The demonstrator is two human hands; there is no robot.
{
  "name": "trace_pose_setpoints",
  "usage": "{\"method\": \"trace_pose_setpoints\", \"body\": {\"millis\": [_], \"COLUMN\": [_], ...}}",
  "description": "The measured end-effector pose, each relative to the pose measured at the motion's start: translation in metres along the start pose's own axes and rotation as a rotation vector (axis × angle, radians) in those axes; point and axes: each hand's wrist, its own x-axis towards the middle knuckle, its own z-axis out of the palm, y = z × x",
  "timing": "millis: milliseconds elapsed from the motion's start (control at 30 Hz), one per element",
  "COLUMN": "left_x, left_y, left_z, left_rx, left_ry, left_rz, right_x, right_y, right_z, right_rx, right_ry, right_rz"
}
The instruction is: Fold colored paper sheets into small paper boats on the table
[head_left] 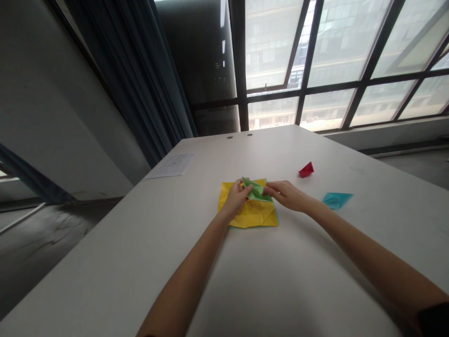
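A green piece of folded paper is held over a yellow sheet of paper that lies on the white table. My left hand pinches the green paper's left end with closed fingers. My right hand pinches its right end, fingers closed too. A thin blue edge of another sheet shows under the yellow sheet's right side.
A small red folded paper shape sits beyond my right hand. A flat blue folded paper lies to the right. A white printed sheet rests near the table's far left corner. Curtains and large windows stand behind.
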Motion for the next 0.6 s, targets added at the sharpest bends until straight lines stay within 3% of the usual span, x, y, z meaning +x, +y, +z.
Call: {"method": "trace_pose_setpoints", "body": {"millis": [167,400,600], "left_x": [-0.008,-0.008,-0.005], "left_y": [0.011,0.011,0.001], "left_z": [0.009,0.011,0.007], "left_rx": [-0.12,-0.001,0.275], "left_ry": [-0.051,0.03,0.055], "left_rz": [0.0,-0.051,0.034], "right_x": [0.0,0.001,0.004], "right_y": [0.006,0.003,0.001], "right_z": [0.006,0.004,0.009], "right_rx": [0.073,0.001,0.102], "right_ry": [0.017,0.058,0.135], "right_rz": [0.069,0.116,0.233]}}
